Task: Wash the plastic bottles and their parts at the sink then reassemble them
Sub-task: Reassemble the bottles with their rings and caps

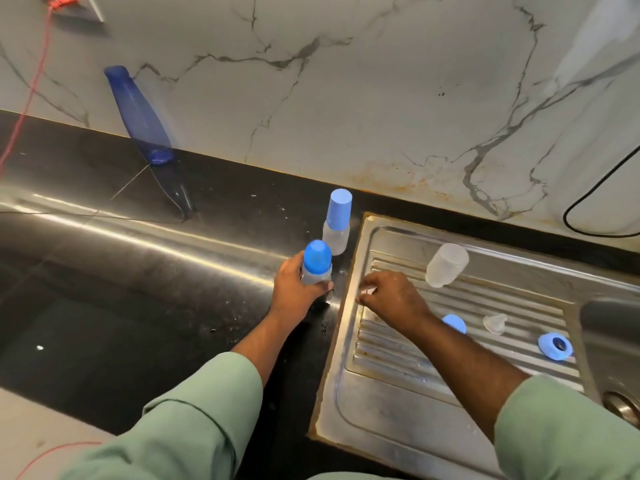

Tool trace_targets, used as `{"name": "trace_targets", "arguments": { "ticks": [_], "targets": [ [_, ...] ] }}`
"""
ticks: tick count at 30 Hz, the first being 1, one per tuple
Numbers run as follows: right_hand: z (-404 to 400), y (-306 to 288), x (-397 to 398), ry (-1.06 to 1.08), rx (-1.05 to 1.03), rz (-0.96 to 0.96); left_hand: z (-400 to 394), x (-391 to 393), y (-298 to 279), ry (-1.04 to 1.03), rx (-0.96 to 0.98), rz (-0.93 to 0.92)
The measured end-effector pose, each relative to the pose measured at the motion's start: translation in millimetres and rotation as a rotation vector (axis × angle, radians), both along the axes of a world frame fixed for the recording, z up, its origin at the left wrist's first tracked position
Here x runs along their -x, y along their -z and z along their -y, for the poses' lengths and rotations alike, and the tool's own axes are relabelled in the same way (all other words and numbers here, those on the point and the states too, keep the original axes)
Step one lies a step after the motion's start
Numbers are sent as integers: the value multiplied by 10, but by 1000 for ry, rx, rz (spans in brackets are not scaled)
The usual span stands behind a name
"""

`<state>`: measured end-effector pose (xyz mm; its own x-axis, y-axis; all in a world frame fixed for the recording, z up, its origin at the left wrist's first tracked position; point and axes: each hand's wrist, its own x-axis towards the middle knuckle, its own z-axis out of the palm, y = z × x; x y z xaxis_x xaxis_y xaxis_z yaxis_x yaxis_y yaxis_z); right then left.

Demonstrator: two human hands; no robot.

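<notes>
My left hand (pixel 294 289) grips a small clear bottle with a round blue cap (pixel 317 263), upright on the black counter. Just behind it stands a second assembled bottle with a flat-topped blue cap (pixel 337 220). My right hand (pixel 391 296) hovers over the left part of the steel drainboard (pixel 381 393) with fingers loosely curled, holding nothing I can see. On the drainboard lie an uncapped clear bottle body (pixel 445 265), a clear teat (pixel 495 323), a blue screw ring (pixel 555 346) and a blue cap (pixel 454 323) partly hidden behind my right forearm.
A tall blue bottle (pixel 138 112) leans against the marble wall at the back left. The sink basin (pixel 613 327) opens at the right edge. A red cord (pixel 31 95) hangs on the left wall and a black cable (pixel 588 216) loops at the right.
</notes>
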<state>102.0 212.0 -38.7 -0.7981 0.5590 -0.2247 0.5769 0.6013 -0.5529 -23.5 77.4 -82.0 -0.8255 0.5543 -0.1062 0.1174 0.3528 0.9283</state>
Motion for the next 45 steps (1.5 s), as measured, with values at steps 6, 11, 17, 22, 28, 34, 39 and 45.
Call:
{"name": "trace_targets", "arguments": {
  "ticks": [6, 11, 17, 22, 28, 34, 39, 45],
  "targets": [
    [33, 157, 79, 39, 41, -46, 174, -401, -20, -151, 71, -394],
    [-77, 50, -308, 72, 80, -202, 29, -1070, -34, -33, -112, -552],
    [-443, -141, -1400, 325, 128, -568, -566, -1454, -271, 340, -154, -610],
    [-1074, 71, -2330, 541, 25, -398, -1298, -2065, -396, 616, -81, -757],
    [-1815, 488, -2829, 354, -11, -36, -2121, -2289, -172, 718, 645, -409],
    [-2050, 712, -2757, 168, -50, 43, -2302, -2343, -69, 641, 775, -451],
    [-2092, 302, -2719, 115, -60, -135, -2291, -2489, -563, 392, 540, -420],
    [-2026, -330, -2652, 122, -259, -241, -2216, -2475, -894, 520, 592, -494]
  ]
}}
